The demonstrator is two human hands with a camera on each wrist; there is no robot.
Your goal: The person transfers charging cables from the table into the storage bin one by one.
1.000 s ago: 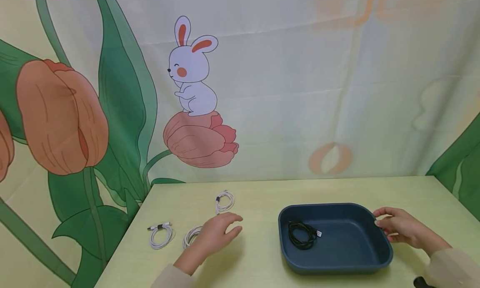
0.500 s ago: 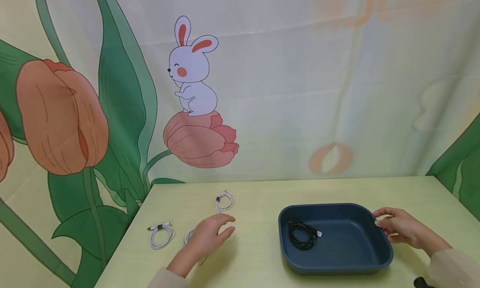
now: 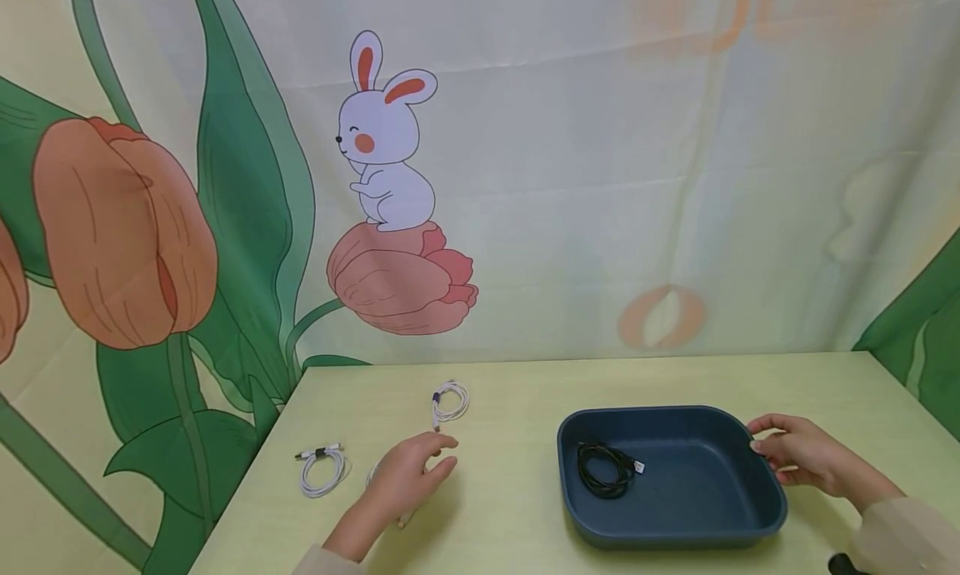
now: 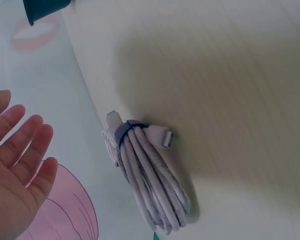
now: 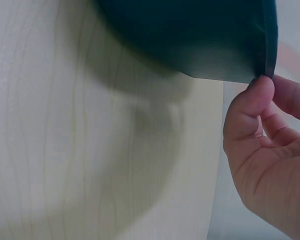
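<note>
My left hand (image 3: 408, 473) hovers palm down, fingers loosely extended and holding nothing, over a coiled white cable (image 4: 152, 175). The left wrist view shows that cable lying on the table, bound by a dark strap (image 4: 129, 130); the hand hides most of it in the head view. My right hand (image 3: 813, 462) pinches the right rim of a dark blue plastic bin (image 3: 697, 492) between thumb and fingers. Inside the bin, toward its left, lies a coiled black cable (image 3: 609, 488) with a pale plug.
Another coiled white cable (image 3: 327, 452) lies at the table's left. A third (image 3: 437, 397) sits farther back, beyond my left hand. The pale table (image 3: 517, 392) ends at a printed cloth backdrop (image 3: 540, 183). A small black object (image 3: 842, 563) shows by the right sleeve.
My left hand has drawn back leftward and a little nearer to me, covering more of the middle white cable. The right hand and the bin stay where they were.
</note>
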